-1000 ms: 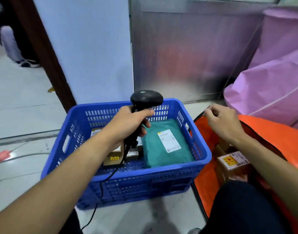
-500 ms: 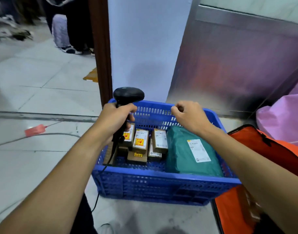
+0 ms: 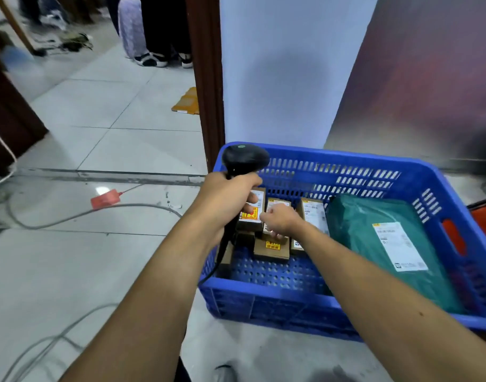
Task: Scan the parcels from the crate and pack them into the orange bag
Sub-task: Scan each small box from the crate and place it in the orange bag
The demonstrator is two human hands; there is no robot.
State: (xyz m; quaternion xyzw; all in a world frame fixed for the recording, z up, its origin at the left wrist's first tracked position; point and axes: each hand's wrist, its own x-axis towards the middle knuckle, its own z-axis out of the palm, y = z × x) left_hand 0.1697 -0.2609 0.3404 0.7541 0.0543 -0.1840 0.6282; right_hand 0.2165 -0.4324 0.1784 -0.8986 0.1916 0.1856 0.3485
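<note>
Down in the blue crate (image 3: 332, 158) we go. It sits on the tiled floor, slotted walls, and fills the 4 o'clock part of the view. Inside, a row of small cardboard boxes (image 3: 312, 213) with white and yellow labels stands toward 10 o'clock of the crate floor. A big green parcel (image 3: 354, 235) with a white label lies along the 3 o'clock wall.

The left hand (image 3: 225, 199) is wrapped tight round the handle of a black scanner (image 3: 244, 158), fingers curled and pressed together. The scanner's head sits above the crate's 10 o'clock corner and its cord drops down over the near rim.

The right hand (image 3: 280, 220) is on the middle box (image 3: 277, 202), fingers bent down over its near end and thumb at its left side. Whether the grip has closed I cannot tell.

A sliver of the orange bag (image 3: 483, 219) peeks past the crate at 3 o'clock. The left hand and scanner hide part of the leftmost box.

Out at 9 o'clock, grey cables (image 3: 70, 216) and a red tag (image 3: 105, 198) lie on the floor. At 12 o'clock there is a dark door frame (image 3: 206, 78) with flattened cardboard (image 3: 186, 102) beside it.
</note>
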